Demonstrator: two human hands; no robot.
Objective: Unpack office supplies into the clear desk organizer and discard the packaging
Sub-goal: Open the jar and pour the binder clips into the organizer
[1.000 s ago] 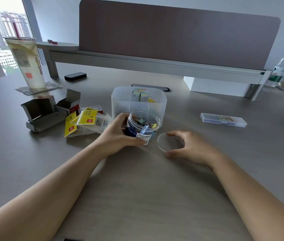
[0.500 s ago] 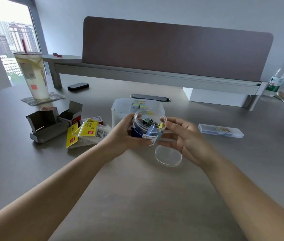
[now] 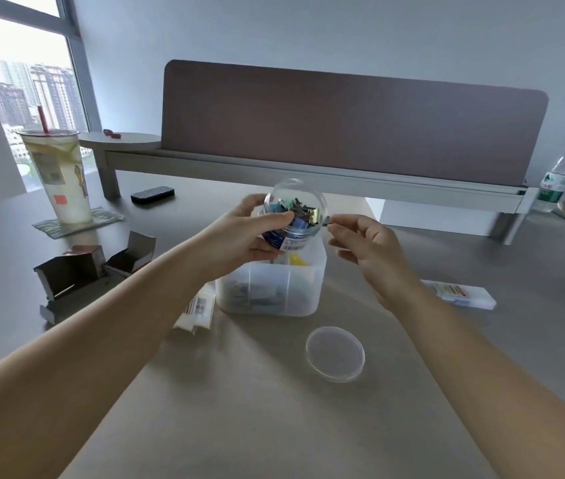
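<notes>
- The left hand [image 3: 239, 233] has lifted the clear jar of binder clips [image 3: 293, 216] off the bench [image 3: 274, 409] and grips it, tilted, above the clear desk organizer [image 3: 270, 288].
- The right hand [image 3: 364, 243] seems to pinch a clip at the mouth, so emptying has begun.
- The lid [image 3: 335, 353] lies on the bench.

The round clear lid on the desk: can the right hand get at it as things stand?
Probably yes. The lid lies flat and alone on bare desk, below the right hand, with nothing over it. But that hand's fingers seem to pinch something small and dark beside the jar, so they would have to let go first.
</notes>
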